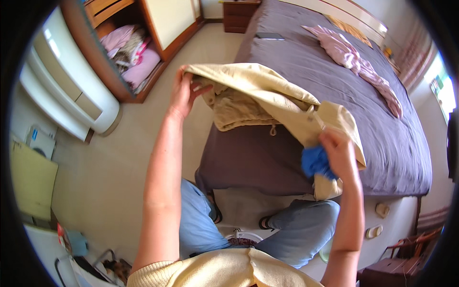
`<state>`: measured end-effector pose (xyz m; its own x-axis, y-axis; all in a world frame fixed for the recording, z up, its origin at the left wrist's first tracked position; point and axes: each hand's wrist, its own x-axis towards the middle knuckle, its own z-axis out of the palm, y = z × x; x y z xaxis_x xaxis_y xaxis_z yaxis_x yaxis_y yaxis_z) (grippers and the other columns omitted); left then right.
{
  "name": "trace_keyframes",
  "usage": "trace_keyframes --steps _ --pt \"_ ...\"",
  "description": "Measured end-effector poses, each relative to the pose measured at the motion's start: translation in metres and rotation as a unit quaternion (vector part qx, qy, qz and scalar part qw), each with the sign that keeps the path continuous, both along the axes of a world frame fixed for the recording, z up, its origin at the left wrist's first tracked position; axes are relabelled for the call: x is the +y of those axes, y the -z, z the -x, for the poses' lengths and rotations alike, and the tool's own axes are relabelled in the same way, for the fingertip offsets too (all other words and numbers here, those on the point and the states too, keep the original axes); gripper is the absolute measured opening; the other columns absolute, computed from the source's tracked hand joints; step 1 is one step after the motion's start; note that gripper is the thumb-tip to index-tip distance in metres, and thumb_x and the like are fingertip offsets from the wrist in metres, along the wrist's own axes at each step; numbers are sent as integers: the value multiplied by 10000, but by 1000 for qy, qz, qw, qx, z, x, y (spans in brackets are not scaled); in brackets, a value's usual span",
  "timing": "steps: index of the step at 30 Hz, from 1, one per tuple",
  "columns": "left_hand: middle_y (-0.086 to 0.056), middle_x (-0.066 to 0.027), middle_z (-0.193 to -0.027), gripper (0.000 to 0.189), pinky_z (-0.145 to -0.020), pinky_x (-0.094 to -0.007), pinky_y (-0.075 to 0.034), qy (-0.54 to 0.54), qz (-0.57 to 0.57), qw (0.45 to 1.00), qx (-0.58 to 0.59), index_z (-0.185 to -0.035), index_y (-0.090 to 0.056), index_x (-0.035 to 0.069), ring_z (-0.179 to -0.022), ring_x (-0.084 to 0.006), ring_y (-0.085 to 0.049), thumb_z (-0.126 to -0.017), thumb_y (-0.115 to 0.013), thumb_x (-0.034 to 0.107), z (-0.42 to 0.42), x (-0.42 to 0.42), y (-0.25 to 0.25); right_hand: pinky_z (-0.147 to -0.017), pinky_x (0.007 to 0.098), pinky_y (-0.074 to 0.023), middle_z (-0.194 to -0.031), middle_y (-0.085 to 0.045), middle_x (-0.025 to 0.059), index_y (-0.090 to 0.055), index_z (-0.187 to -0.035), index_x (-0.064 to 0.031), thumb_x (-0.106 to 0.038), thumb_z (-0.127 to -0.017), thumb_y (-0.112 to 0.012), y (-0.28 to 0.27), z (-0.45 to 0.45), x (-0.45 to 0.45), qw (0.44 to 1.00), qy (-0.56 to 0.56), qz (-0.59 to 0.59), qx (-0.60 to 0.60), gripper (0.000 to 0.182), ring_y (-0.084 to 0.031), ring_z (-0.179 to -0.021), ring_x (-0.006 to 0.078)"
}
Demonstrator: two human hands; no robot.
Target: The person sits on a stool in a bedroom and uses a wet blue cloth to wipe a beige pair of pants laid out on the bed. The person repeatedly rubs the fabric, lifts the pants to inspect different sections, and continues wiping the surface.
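Observation:
A tan jacket (276, 86) stretches between my hands above the near end of the bed. My left hand (183, 91) pinches its raised far-left edge between thumb and fingers, so the fabric hangs in a fold. My right hand (337, 149) is closed around a bunched blue cloth (316, 161) and lies against the jacket's right part; motion blurs it. Whether those fingers also grip the jacket I cannot tell. A drawcord loop (273, 130) dangles from the jacket's lower edge, and a pale strap (317, 120) shows near my right fist.
The bed's dark grey sheet (251, 158) bears a pink garment (348, 55) and a flat dark device (270, 36). At left are an open wardrobe (143, 97) with folded bedding and a white cabinet-like unit (86, 86). Slippers (374, 232) lie right; a wooden chair (394, 267) stands lower right.

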<state>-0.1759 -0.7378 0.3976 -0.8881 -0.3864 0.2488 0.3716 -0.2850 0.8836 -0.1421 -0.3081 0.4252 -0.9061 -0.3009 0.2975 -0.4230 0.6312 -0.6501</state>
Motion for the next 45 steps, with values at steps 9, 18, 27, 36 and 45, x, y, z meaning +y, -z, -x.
trace_keyframes --steps 9,18,27,36,45 --pt "-660 -30 -800 281 -722 -290 -481 -569 442 689 80 -1013 -693 39 -729 -119 -573 -915 -735 299 -242 -107 -208 -698 277 -513 -879 -713 39 -696 -1206 -47 -282 -976 -633 -216 67 -182 949 -141 239 149 334 -644 -766 114" --pt "-678 -128 -882 323 -789 -382 -490 -504 655 452 -336 -1043 -659 16 -809 -256 -613 -927 -693 315 -457 -111 -355 -835 410 -528 -993 -730 180 -702 -1165 -89 -327 -932 -634 -269 47 -336 914 -273 14 299 340 -697 -916 371" --pt "-695 -83 -849 345 -769 -341 -501 -474 620 488 -390 -1001 -727 4 -798 -176 -626 -854 -788 311 -560 -114 -390 -838 338 -524 -959 -740 118 -699 -1172 -34 -293 -952 -640 -254 -10 -435 895 -402 93 168 345 -698 -901 222" --pt "-690 -61 -824 350 -717 -323 -504 -458 586 497 -448 -987 -726 -25 -757 -140 -616 -846 -800 286 -575 -92 -388 -828 320 -508 -942 -732 102 -696 -1154 -20 -289 -954 -646 -242 -20 -490 862 -459 141 160 339 -683 -878 194" --pt "-685 -79 -819 377 -697 -312 -508 -448 630 462 -434 -955 -709 -32 -726 -146 -617 -807 -820 296 -577 -61 -384 -870 378 -515 -1012 -734 142 -706 -1163 -81 -308 -960 -591 -242 -23 -485 882 -379 171 221 325 -698 -957 310"
